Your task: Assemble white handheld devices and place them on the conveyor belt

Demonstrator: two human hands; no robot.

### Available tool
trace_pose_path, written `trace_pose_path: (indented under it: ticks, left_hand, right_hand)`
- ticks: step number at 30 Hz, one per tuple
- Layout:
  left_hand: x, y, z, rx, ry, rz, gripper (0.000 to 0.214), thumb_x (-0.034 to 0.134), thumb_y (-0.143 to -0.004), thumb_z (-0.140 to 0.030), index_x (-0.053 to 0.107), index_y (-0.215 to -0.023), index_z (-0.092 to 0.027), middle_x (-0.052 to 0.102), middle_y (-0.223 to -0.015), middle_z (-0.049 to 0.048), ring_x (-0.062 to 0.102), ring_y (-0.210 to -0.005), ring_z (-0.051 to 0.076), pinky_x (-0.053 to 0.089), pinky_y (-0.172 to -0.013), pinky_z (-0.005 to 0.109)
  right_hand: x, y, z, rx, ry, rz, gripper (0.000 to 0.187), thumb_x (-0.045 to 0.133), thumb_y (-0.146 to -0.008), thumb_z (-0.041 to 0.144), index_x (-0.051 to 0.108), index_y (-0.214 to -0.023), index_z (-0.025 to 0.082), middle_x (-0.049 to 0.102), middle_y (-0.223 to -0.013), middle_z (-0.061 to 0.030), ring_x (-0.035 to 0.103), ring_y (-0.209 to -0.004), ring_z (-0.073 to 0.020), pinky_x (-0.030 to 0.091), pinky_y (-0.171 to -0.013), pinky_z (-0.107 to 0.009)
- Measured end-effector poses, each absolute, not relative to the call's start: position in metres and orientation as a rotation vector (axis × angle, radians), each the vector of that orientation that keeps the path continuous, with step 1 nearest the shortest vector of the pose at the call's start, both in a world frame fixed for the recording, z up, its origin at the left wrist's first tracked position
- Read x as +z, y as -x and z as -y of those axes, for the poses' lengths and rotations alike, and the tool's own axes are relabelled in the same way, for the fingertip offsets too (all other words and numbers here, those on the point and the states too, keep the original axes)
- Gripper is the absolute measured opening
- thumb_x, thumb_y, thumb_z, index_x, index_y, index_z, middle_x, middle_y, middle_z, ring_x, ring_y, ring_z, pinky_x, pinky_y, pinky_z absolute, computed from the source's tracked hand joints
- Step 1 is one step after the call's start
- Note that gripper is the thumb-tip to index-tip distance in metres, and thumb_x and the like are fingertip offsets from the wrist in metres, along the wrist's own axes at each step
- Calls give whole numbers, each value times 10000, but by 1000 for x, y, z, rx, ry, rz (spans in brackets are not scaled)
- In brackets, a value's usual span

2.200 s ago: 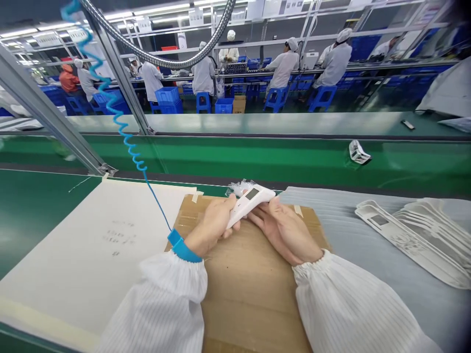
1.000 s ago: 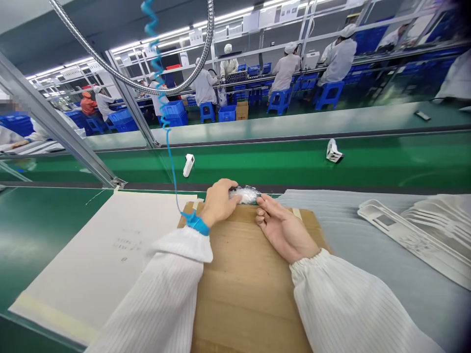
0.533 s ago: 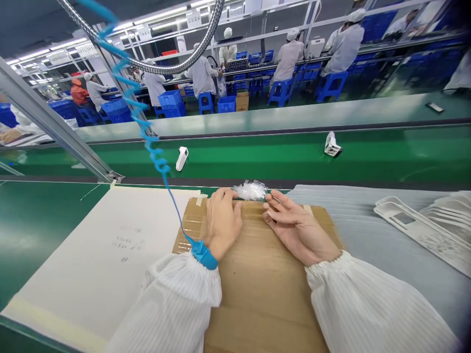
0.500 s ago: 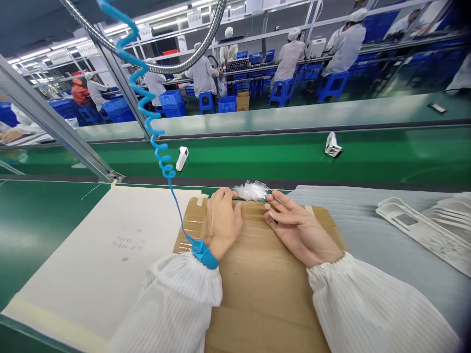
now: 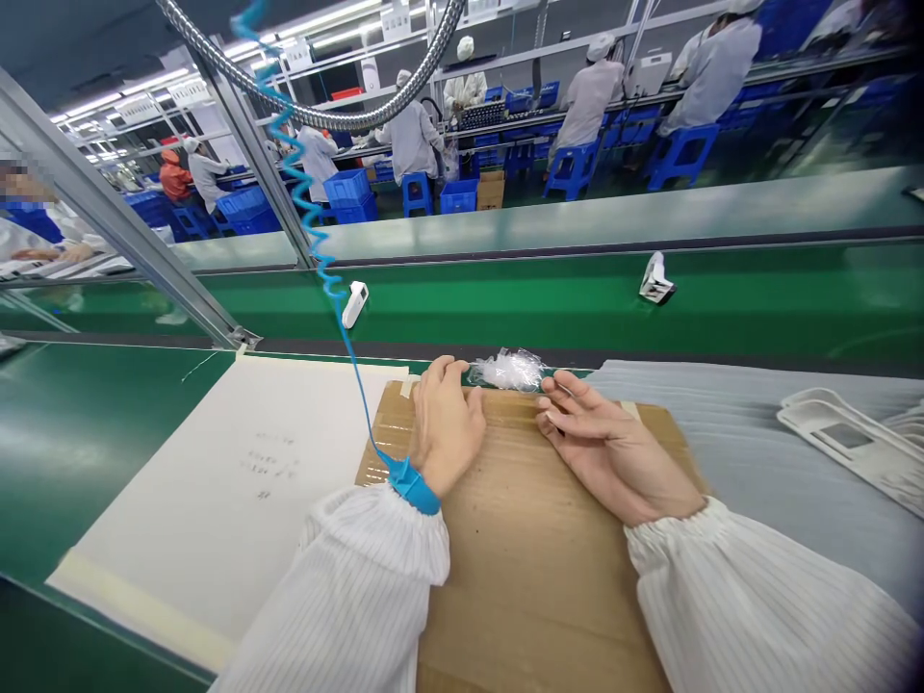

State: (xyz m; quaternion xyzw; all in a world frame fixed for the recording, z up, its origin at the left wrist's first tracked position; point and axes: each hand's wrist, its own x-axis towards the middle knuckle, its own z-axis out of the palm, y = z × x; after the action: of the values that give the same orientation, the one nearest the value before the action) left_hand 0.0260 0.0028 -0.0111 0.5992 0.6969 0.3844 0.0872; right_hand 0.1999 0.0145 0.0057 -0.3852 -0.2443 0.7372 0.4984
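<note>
My left hand (image 5: 449,423) rests palm down on the far left part of a flat cardboard sheet (image 5: 534,577), fingers extended and nothing held. A blue wrist strap (image 5: 414,484) with a coiled cord (image 5: 318,231) circles that wrist. Over the sheet's right side lies my right hand (image 5: 613,438), turned on its side, fingers loosely curved and apart, with nothing between them. A crumpled heap of clear plastic film (image 5: 507,370) sits just beyond the cardboard's far edge, between both sets of fingertips.
White plastic housings (image 5: 852,443) lie on grey foam sheeting (image 5: 729,433) at right. A white paper sheet (image 5: 303,539) is taped down at left. Two white devices, one on the left (image 5: 355,304) and one on the right (image 5: 656,279), lie on the green conveyor belt (image 5: 505,298). Co-workers sit beyond.
The view has shifted slightly, so most things appear a little further right. Both hands keep nearly the same pose over the cardboard.
</note>
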Motion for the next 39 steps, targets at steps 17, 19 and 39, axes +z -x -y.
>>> trace_pose_path:
  ticks: [17, 19, 39]
  left_hand:
    - [-9, -26, 0, 1217, -1775, -2078, 233, 589, -867, -136, 587, -1091, -199, 606, -1243, 115, 553, -1206, 278, 428, -1061, 475]
    - [-9, -27, 0, 1230, -1752, -2073, 235, 589, -870, -143, 580, -1094, -211, 608, -1239, 109, 554, -1203, 276, 429, -1058, 471]
    - [-6, -28, 1, 1233, -1721, -2051, 214, 590, -872, -153, 577, -1076, -216, 617, -1217, 105, 561, -1182, 269, 429, -1049, 456]
  right_hand:
    - [4, -200, -16, 1773, 970, 629, 424, 840, -557, 63, 754, -918, 268, 636, -1117, -39, 606, -958, -165, 609, -742, -179]
    - [2, -200, -17, 1767, 997, 640, 452, 852, -524, 77, 754, -917, 276, 638, -1117, -35, 608, -958, -168, 612, -728, -161]
    - [-6, -201, -22, 1760, 1036, 644, 460, 894, -498, 139, 779, -911, 307, 662, -1105, -42, 637, -920, -188, 620, -711, -161]
